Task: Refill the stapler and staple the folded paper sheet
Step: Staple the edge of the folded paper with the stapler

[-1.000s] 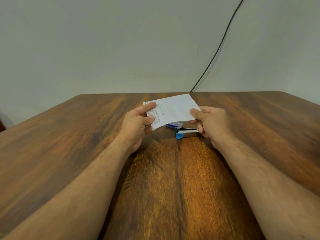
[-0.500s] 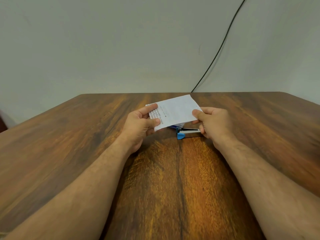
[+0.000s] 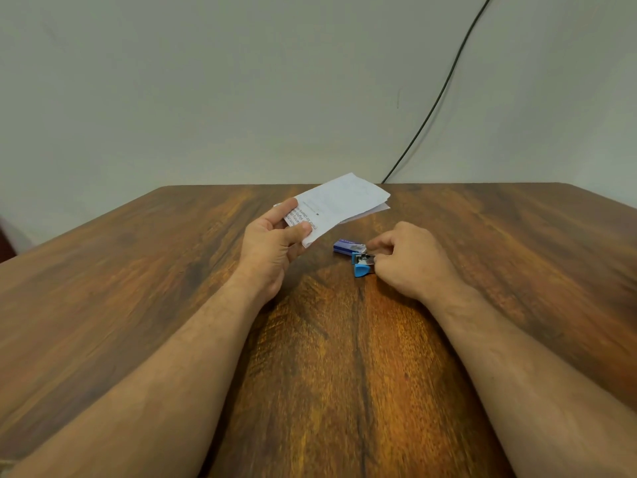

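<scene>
- The left hand (image 3: pixel 272 243) is pinching the near corner of the folded paper sheet (image 3: pixel 339 203) between thumb and fingers, holding it tilted above the wooden table (image 3: pixel 138 270).
- The right hand (image 3: pixel 410 258) is lying on the table with curled fingers closing on the small blue stapler (image 3: pixel 362 263), at about four o'clock from the sheet.
- A blue staple box (image 3: pixel 348 246) is sitting just beside the stapler, at its eleven o'clock, the two touching or nearly so.
- A black cable (image 3: pixel 444 88) is running down the pale wall (image 3: pixel 206 81) behind the table's far edge.
- The right fingers are covering most of the stapler; whether it is loaded cannot be told.
- The print on the sheet is too blurred to read.
</scene>
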### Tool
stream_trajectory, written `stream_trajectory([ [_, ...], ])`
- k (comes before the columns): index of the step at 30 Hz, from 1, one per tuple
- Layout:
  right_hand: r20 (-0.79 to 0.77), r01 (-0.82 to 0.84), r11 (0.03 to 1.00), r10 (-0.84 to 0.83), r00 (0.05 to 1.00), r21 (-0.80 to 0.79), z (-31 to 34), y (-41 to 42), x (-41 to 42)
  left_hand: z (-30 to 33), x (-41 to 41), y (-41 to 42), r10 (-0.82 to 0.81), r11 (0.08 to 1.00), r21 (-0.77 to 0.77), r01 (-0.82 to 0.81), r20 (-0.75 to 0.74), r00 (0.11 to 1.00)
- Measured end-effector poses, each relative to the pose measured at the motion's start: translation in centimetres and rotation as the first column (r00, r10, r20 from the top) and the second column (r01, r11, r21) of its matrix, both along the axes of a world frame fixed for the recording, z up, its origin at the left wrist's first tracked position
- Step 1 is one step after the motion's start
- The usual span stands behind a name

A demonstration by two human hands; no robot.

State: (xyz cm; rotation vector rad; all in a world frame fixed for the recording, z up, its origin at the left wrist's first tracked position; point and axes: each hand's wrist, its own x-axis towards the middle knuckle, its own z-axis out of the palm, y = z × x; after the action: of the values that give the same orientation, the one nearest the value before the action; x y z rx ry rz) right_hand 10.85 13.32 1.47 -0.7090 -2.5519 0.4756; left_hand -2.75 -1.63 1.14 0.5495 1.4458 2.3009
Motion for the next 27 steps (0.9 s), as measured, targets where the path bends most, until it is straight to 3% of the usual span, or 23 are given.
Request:
stream_trajectory([
  [5, 0.174, -0.056, 0.995, 0.04, 0.984, 0.087, 0.5, -0.6, 0.0, -0.1, 0.0, -0.1, -0.027, 1.0, -0.01, 0.027, 0.009, 1.0],
  [8, 0.168, -0.062, 0.98, 0.029, 0.985, 0.189, 0.4, -0.8, -0.2, -0.1, 0.2, -0.1, -0.037, 0.999, -0.004, 0.037, -0.015, 0.999],
  [10, 0.113, -0.063, 0.983, 0.044, 0.993, 0.172, 0.2, -0.9, -0.4, -0.1, 0.2, -0.1, -0.044, 0.999, 0.007, 0.044, -0.012, 0.999],
  [17, -0.261, -0.23, 0.957, 0.18, 0.948, -0.176, -0.1, -1.5, -0.7, -0.3, -0.1, 0.0, -0.04, 0.999, -0.001, 0.04, -0.01, 0.999],
  [22, -0.349, -0.37, 0.837, 0.233, 0.908, -0.403, 0.1, -2.1, -0.6, -0.5, -0.3, 0.3, -0.03, 1.0, -0.001, 0.03, -0.04, 0.999],
  [27, -0.387, -0.386, 0.748, 0.186, 0.903, -0.54, 0.1, -2.1, -1.0, -0.4, -0.4, 0.4, -0.079, 0.997, -0.004, 0.079, -0.056, 0.995],
])
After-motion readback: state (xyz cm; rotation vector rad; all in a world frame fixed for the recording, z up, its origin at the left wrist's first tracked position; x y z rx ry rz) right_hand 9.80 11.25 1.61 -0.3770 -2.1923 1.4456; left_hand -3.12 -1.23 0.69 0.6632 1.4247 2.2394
